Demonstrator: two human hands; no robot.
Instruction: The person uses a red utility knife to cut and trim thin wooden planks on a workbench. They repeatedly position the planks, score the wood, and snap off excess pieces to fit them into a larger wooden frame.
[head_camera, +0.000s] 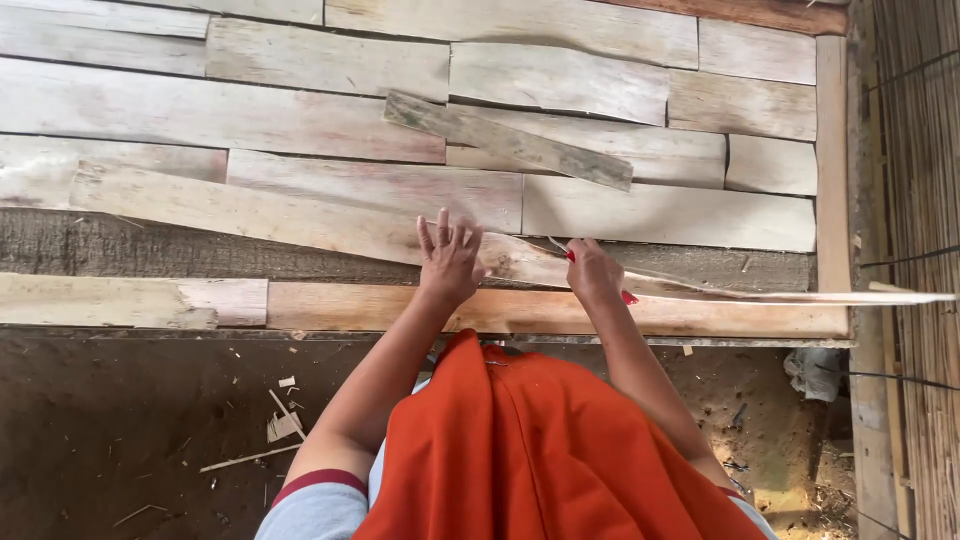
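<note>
A long pale wooden strip lies slanted across a platform of rough planks, narrowing to a thin point at the far right. My left hand presses flat on the strip near its middle, fingers spread. Just to its right, my right hand is closed around a tool with a red handle, its blade hidden against the strip. An orange cloth covers my lap below both arms.
A short grey weathered board lies diagonally on the planks above my hands. Wood chips and splinters litter the dirt floor at lower left. A split-bamboo wall runs along the right edge.
</note>
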